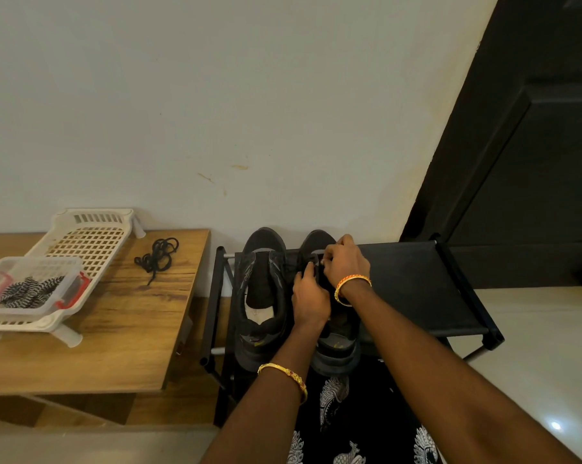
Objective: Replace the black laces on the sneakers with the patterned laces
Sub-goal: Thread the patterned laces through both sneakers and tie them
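right sneaker (336,333): on black rack (427,289), beside left sneaker (261,296)
your left hand (311,298): fingers curled, gripping its tongue
your right hand (345,262): fingers pinching its black lace
patterned laces (30,292): clear box, tabletop (129,329)
removed lace (157,257): tabletop

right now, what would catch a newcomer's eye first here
Both hands, the left hand and right hand, work at the laces of the right sneaker on the black shoe rack, beside the left sneaker, which shows no laces. On the wooden table to the left lie a loose black lace and a clear box of patterned laces.
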